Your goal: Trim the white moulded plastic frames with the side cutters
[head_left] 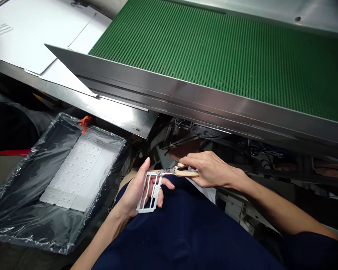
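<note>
A white plastic frame with open slots (154, 193) rests in my left hand (135, 191), thumb along one side and fingers behind and around the other. In my right hand (210, 169) is a pair of nippers with cream handles (187, 173), my fingers wrapped round the grips. The jaws of the nippers touch or lie just over the frame's upper edge. Whether they have bitten into the plastic I cannot tell. Both hands are in front of my dark blue clothing, below the conveyor's metal side.
A green ribbed conveyor belt (214, 48) runs behind a metal side rail (169, 84). White sheets (22, 37) cover a table at upper left. A plastic-lined tray (19, 221) at left holds rows of flat white parts (76, 168); an orange-handled tool (85, 123) lies at its rim.
</note>
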Action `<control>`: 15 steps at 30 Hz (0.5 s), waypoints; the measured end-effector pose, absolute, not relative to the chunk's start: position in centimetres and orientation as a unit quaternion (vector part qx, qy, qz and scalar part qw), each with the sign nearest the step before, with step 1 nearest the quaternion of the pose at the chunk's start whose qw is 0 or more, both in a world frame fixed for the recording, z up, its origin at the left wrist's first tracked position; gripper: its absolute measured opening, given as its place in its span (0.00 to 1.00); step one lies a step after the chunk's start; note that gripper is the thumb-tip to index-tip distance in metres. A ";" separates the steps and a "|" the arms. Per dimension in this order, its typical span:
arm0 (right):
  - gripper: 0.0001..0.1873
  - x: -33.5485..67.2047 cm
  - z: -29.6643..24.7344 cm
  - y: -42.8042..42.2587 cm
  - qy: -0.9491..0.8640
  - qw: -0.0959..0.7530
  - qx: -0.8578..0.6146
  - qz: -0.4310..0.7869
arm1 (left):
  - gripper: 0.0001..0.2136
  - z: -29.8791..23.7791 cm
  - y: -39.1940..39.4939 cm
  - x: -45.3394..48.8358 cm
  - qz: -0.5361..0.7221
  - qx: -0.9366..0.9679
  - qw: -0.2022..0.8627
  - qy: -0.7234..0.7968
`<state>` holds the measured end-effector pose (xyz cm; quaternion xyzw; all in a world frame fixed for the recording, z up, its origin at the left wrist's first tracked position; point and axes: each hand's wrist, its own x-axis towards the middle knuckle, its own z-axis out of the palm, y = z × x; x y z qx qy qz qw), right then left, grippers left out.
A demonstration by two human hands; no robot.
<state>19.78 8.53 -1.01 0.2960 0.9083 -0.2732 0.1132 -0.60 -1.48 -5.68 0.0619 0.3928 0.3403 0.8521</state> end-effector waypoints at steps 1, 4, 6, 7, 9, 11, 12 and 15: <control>0.09 19.8 -1.1 8.5 0.904 0.109 0.299 -0.284 | 0.31 -5.7 -1.5 -0.6 0.341 0.057 0.853 0.390; 0.07 19.9 -1.6 8.3 0.883 0.091 0.315 -0.335 | 0.31 -5.8 -1.4 -0.7 0.348 0.035 0.856 0.381; 0.06 20.0 -1.6 8.3 0.863 0.077 0.343 -0.362 | 0.31 -5.9 -1.2 -0.9 0.357 0.025 0.855 0.376; 0.06 20.1 -1.3 8.3 0.853 0.068 0.361 -0.371 | 0.31 -5.9 -1.2 -0.9 0.363 0.023 0.854 0.371; 0.07 20.6 0.2 8.5 0.834 0.047 0.398 -0.380 | 0.30 -5.9 -1.1 -1.0 0.383 0.019 0.853 0.354; 0.07 21.5 2.9 8.9 0.822 0.009 0.428 -0.375 | 0.25 -5.9 -1.2 -1.1 0.401 0.000 0.851 0.340; 0.07 22.1 4.6 9.2 0.819 -0.016 0.444 -0.363 | 0.22 -6.1 -1.2 -1.1 0.406 -0.014 0.848 0.339; 0.10 25.0 9.8 10.7 0.805 -0.116 0.528 -0.244 | 0.14 -8.4 -0.9 -1.2 0.404 -0.016 0.843 0.356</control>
